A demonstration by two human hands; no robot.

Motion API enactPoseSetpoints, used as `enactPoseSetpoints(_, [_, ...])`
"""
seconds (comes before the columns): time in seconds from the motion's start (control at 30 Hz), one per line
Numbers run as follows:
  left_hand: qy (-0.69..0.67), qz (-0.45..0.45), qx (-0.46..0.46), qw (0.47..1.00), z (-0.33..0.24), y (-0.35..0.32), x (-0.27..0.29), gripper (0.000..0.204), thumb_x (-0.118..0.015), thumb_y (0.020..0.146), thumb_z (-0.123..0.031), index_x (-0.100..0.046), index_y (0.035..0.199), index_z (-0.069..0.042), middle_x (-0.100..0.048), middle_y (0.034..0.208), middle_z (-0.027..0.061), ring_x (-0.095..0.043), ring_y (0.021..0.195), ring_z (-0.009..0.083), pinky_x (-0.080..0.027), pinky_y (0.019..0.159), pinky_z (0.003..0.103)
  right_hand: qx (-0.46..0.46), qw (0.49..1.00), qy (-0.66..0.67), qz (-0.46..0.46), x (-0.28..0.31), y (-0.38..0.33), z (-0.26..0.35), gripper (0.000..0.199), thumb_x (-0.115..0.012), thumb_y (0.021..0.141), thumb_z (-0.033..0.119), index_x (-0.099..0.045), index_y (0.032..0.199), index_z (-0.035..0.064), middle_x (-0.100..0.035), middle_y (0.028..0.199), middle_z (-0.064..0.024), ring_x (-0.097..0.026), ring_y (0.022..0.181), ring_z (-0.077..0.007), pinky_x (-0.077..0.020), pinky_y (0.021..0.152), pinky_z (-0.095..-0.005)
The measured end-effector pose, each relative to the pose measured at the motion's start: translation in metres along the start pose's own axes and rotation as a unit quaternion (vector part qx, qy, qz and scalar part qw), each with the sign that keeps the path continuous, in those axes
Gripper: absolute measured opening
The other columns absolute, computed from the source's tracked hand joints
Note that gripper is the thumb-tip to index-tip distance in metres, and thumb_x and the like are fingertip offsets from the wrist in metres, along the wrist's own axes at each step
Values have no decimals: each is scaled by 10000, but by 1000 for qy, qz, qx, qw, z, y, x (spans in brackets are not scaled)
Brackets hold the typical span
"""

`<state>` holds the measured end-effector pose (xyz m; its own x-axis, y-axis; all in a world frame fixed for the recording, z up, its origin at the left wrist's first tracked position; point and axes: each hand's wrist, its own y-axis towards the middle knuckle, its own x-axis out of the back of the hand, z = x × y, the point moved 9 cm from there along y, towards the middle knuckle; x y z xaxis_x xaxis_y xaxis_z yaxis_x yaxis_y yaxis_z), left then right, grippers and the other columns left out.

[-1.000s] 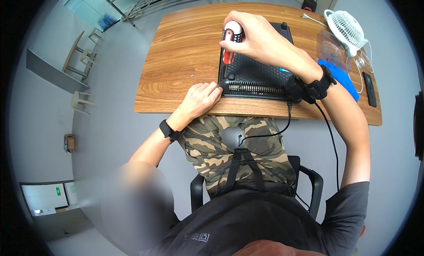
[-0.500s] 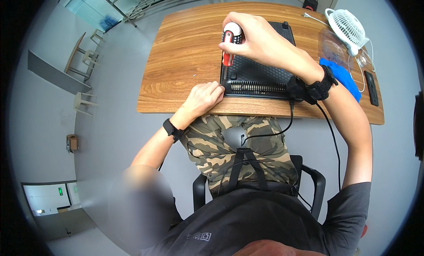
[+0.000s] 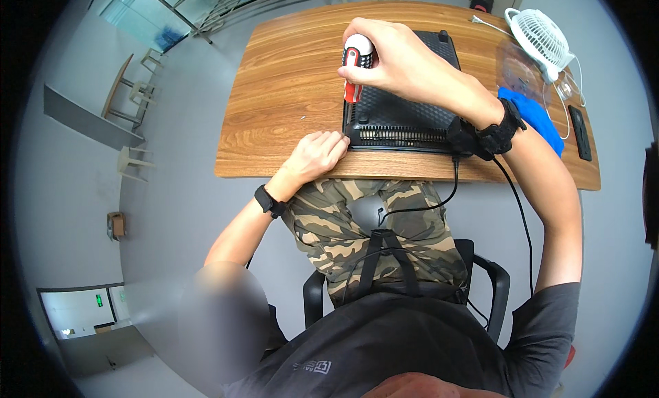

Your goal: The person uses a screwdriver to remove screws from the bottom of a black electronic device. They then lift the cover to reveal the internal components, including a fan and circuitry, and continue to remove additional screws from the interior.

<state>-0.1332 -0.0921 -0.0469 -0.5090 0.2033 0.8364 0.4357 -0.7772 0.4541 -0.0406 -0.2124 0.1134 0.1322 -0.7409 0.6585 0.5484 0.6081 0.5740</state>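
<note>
Head view: right hand [image 3: 401, 61] clenched the red-and-white-handled screwdriver [image 3: 355, 63], unmoved upper centre; left hand [image 3: 316, 157] curled, steadied the black ribbed laptop base [image 3: 412, 113]; fastener work apparently continued.

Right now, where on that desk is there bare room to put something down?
The widest bare stretch of the wooden desk lies left of the black device, above the left hand. The right end is crowded: a white fan, a blue cloth and a dark slim gadget sit close together. The right hand holds a screwdriver over the device.
</note>
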Motion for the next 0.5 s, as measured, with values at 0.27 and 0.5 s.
enactPoseSetpoints(0.27, [5, 15, 5, 1000, 5, 2, 0, 144, -675, 860, -120, -652, 987, -59, -582, 854, 25, -623, 750, 142, -508, 662, 288, 12, 1000, 4, 2, -1, 0, -2, 377, -802, 864, 243, -618, 1074, -10, -685, 871, -160, -681, 802, -300, -539, 718, -376])
enactPoseSetpoints(0.5, [-65, -53, 68, 994, 16, 4, 17, 186, -793, 780, -61, -655, 906, -70, -614, 800, 40, -646, 644, 199, -535, 568, 327, 11, 1000, 6, 7, -5, 3, 1, 377, -806, 861, 250, -619, 1065, -7, -682, 886, -168, -676, 810, -304, -534, 716, -380])
